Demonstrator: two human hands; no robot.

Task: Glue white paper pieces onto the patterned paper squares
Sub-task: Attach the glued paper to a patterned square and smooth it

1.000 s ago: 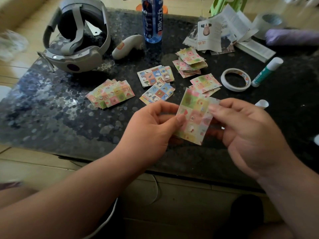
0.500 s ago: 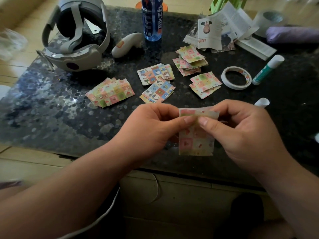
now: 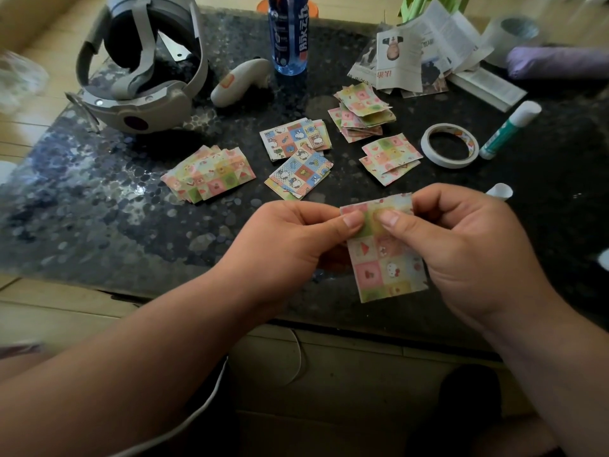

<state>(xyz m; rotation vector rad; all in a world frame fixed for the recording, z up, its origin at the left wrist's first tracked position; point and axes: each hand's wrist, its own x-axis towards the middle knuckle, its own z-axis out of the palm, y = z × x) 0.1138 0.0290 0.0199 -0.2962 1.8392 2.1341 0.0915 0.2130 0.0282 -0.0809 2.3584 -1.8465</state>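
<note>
Since a second ago you have turned the patterned paper square (image 3: 385, 265) from a slant to nearly upright, and it now hangs over the desk (image 3: 99, 209) near its front edge. Your left hand (image 3: 290, 239) and right hand (image 3: 461, 245) both pinch its top edge, thumbs almost meeting and fingers curled.

Patterned sq. (image 3: 385, 258) tilted → upright; L hand (image 3: 290, 240) + R hand (image 3: 464, 249) thumbs now near top.
</note>
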